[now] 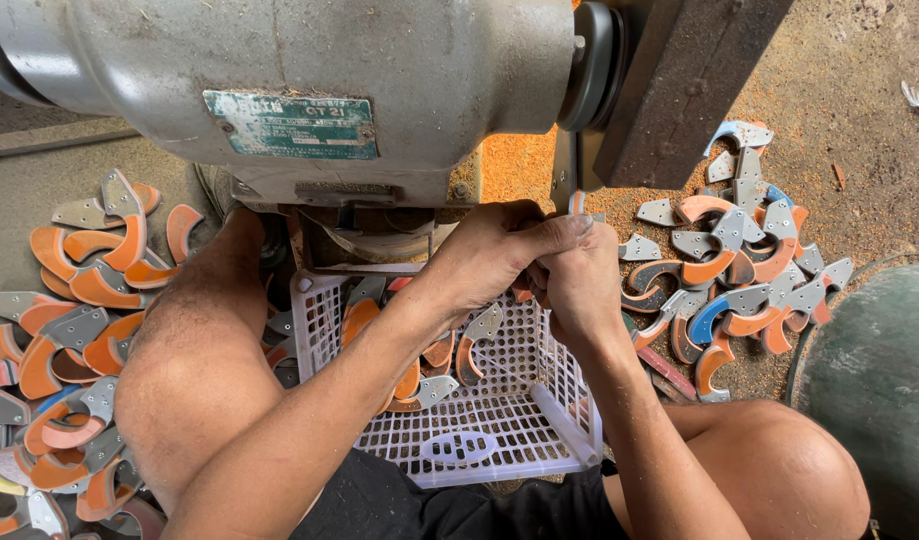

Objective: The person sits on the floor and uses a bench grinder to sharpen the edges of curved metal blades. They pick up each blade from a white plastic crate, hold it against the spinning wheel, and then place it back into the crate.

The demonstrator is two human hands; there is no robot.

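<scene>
1. Two hands meet: our left hand (490, 245) and right hand (580, 280), fingers clamped together on a small piece (577, 203) at their tips
2. Just beyond the fingertips stands the grinder (310, 80)
3. Below the fingers sits a basket (460, 440); curved parts (740, 270) lie right of them

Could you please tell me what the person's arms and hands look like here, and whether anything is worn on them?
Both forearms are bare, with no sleeves. The left hand and right hand wear no gloves, rings or watch that I can see. Fine sawdust specks cling to them.
</scene>
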